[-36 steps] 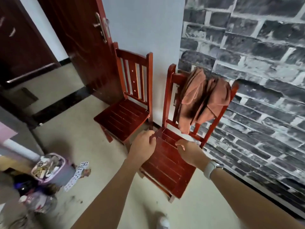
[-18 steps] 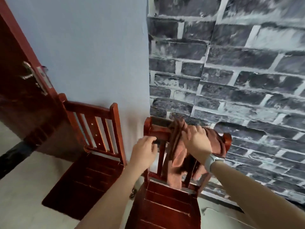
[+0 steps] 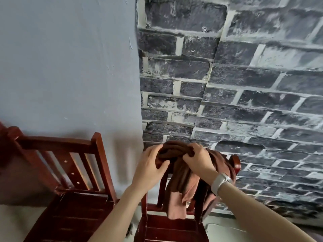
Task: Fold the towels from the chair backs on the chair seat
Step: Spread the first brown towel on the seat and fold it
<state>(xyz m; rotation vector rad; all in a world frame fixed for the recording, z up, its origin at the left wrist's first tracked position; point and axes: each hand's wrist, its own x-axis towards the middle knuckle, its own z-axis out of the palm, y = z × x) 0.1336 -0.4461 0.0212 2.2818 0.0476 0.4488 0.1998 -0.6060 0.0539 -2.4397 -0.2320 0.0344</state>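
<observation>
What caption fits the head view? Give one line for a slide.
Both hands, left hand and right hand, grip brown towels bunched on a red chair back.

The light was soft and even, daylight-like and rather cool, with no glare anywhere. It seemed to come from my left and a little behind, for the near chair threw a blurred grey shadow rightward on the pale blue wall. My left hand and right hand looked evenly lit, slightly smeared at the knuckles by motion. The brown towel showed dark folds where it bunched. The brick wall was sharp in the middle, though its courses bowed and splayed toward the right edge from the wide lens. The lower corners were dimmer and softer.
</observation>
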